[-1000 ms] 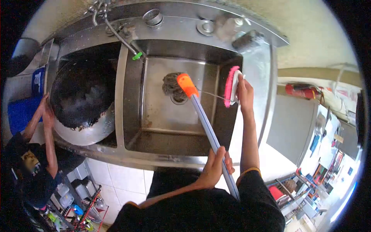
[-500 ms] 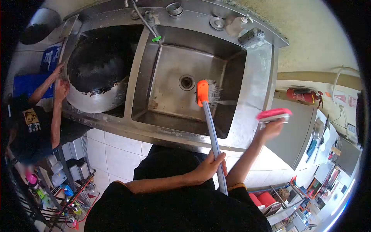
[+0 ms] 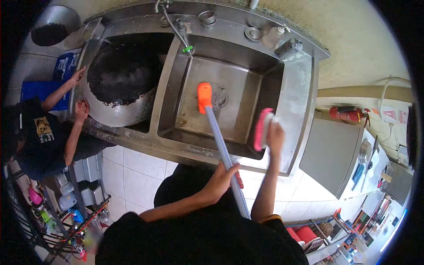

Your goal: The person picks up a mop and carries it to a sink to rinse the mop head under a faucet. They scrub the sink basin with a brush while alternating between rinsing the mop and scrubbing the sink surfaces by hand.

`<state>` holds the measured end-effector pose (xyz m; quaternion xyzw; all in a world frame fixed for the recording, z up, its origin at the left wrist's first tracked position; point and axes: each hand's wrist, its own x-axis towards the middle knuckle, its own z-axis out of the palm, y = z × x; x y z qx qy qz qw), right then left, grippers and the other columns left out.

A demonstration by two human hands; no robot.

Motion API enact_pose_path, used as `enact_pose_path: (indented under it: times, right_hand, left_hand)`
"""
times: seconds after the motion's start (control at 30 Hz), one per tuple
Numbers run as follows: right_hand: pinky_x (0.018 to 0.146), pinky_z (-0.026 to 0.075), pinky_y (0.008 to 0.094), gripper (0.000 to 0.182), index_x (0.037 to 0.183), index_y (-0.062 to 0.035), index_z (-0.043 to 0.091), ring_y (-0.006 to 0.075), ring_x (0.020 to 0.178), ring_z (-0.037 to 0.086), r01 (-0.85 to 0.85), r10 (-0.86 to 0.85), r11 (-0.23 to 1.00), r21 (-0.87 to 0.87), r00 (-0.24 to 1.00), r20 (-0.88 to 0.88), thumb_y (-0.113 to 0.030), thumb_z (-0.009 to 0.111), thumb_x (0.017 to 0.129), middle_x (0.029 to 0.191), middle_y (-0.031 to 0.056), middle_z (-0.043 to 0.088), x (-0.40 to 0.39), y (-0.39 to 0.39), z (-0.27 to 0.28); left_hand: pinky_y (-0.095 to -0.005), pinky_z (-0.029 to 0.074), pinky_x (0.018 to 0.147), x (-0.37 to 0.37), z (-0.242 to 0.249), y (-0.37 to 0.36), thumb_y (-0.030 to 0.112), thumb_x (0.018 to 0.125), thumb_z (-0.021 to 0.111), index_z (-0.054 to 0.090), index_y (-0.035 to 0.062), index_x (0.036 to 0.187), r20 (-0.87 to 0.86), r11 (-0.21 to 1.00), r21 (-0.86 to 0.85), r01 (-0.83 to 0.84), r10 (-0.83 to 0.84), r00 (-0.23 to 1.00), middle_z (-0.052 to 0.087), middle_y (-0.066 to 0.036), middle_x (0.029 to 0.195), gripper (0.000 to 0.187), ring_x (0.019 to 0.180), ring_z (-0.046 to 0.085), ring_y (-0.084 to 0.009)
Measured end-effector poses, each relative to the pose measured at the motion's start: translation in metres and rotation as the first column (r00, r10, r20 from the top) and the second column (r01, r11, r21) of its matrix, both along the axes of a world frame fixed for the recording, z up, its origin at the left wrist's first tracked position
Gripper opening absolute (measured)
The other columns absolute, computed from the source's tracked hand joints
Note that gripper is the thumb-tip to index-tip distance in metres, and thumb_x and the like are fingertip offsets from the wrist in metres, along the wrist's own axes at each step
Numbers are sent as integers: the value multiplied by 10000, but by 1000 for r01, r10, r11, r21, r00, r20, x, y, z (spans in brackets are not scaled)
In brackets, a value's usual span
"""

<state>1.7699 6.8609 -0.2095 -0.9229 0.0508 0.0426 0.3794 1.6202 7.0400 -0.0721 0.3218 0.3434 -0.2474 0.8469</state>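
Note:
My left hand (image 3: pixel 221 182) is closed around the blue-grey pole of a mop (image 3: pixel 221 145). Its orange head (image 3: pixel 204 97) and grey strands rest over the drain area of the steel sink basin (image 3: pixel 187 128). A brush with pink bristles and a pale back (image 3: pixel 264 129) is gripped in my right hand (image 3: pixel 275 138), above the basin's right edge. The bristle side faces left, toward the mop.
In the left basin sits a large blackened wok (image 3: pixel 110 112). A co-worker's hands (image 3: pixel 81 110) touch the counter rim beside it. A faucet with a green clip (image 3: pixel 188 49), a pump bottle (image 3: pixel 273 37) and metal bowls (image 3: pixel 206 17) line the back ledge.
The mop head has shifted left across the basin, over the drain. My right hand has brought the brush left and turned it upright, from beyond the counter to the basin's edge.

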Motion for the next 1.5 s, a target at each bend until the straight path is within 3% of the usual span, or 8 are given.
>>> enact_pose_path:
  times: [0.07, 0.33, 0.53, 0.73, 0.97, 1.17, 1.4, 1.5]
  right_hand:
    - [627, 471, 473, 382, 737, -6, 591, 394, 742, 606, -119, 85, 972, -203, 982, -166, -371, 534, 831, 700, 222, 607, -5, 49, -75]
    - [623, 497, 455, 396, 1040, -107, 585, 317, 750, 633, -775, 778, 595, -213, 622, -87, -416, 553, 794, 814, 179, 635, -42, 205, -304]
    - [507, 458, 416, 389, 1085, -88, 558, 275, 599, 613, -554, 647, 687, -471, 761, 48, -362, 515, 813, 726, 104, 632, 61, 210, -415]
    - [682, 485, 486, 484, 1091, -94, 551, 398, 786, 615, -190, 79, 813, -550, 972, -219, -498, 449, 844, 839, 213, 630, 195, 125, -319]
    - [650, 495, 429, 639, 867, -42, 647, 357, 754, 633, -97, 77, 950, -296, 994, -80, -651, 556, 697, 759, 205, 635, 157, 90, -175]
    - [569, 487, 328, 438, 841, -86, 671, 195, 597, 615, -280, 318, 935, 219, 934, -165, -504, 648, 713, 668, 124, 631, 46, 205, -269]
    - [487, 496, 411, 511, 780, -139, 677, 270, 509, 617, -608, 614, 785, -118, 790, 13, -624, 632, 626, 578, 108, 614, 16, 297, -322]
    - [495, 495, 415, 590, 813, -110, 663, 271, 513, 615, -504, 526, 846, -174, 842, 122, -669, 576, 647, 596, 100, 619, 53, 304, -343]
  left_hand:
    - [-349, 498, 623, 2, 10, 14, 214, 923, 448, 347, 82, 992, 1, 998, 42, -48, 48, 999, 452, -47, 762, 180, 651, 516, -160]
    - [-347, 495, 575, 47, -20, 52, 126, 931, 403, 289, 96, 1015, 26, 970, 241, -26, 20, 999, 432, -73, 749, 145, 633, 510, -173]
    - [-304, 505, 565, 67, -51, 74, 160, 941, 388, 273, 57, 1009, 24, 943, 330, -30, 24, 999, 473, -81, 753, 168, 608, 562, -150]
    - [-287, 481, 514, 90, -66, 69, 194, 957, 339, 275, 72, 1011, 168, 964, 266, -17, -29, 985, 454, -52, 663, 148, 571, 556, -133]
    - [-207, 249, 378, 76, -102, 53, 485, 911, 359, 432, 137, 795, -424, 737, -189, -649, 535, 731, 281, 33, 551, 374, 432, 255, -75]
    - [-199, 189, 342, 46, -179, 42, 552, 841, 459, 451, 146, 717, -664, 656, -155, -738, 484, 570, 267, 54, 535, 425, 423, 250, -49]
    - [-227, 267, 342, 49, -170, 39, 648, 823, 383, 423, 158, 695, -807, 821, 73, -566, 382, 450, 388, 23, 547, 508, 403, 351, -99]
    - [-257, 315, 391, 25, -164, 34, 691, 794, 376, 425, 172, 711, -642, 822, -179, -541, 319, 697, 391, 21, 574, 528, 454, 379, -104]
